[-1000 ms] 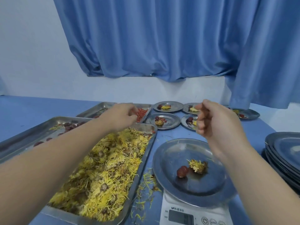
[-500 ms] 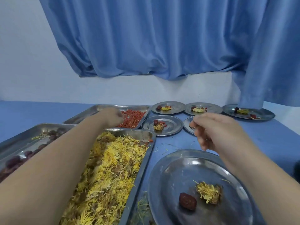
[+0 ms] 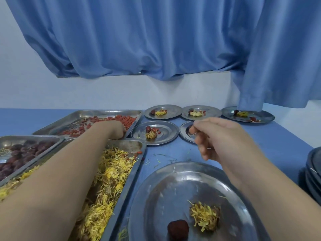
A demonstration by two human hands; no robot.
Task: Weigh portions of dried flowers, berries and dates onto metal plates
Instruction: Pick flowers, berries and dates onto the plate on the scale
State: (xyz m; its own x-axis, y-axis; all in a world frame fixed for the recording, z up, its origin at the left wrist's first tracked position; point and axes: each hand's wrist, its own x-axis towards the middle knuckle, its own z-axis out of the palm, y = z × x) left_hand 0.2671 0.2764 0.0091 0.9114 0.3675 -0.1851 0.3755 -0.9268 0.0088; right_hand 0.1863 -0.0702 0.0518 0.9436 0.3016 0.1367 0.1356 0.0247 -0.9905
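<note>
Steel plate [image 3: 165, 197] sits bottom centre, nearest the camera. On it are one dark red wrinkled date [image 3: 178, 229] and a loose clump of yellow dried flowers [image 3: 205, 216] just beside it. Left hand [image 3: 112, 129] is down in the far tray [image 3: 107, 112] of red berries [image 3: 125, 119], fingertips hidden, grip can't tell. Right hand [image 3: 220, 138] hovers over the blue table [image 3: 278, 136] beyond the plate, fingers curled and blurred; can't tell if pinching.

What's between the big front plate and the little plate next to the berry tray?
Between the big plate and the little plate there's only blue table with a few stray flower bits, seen in the head view.
</note>
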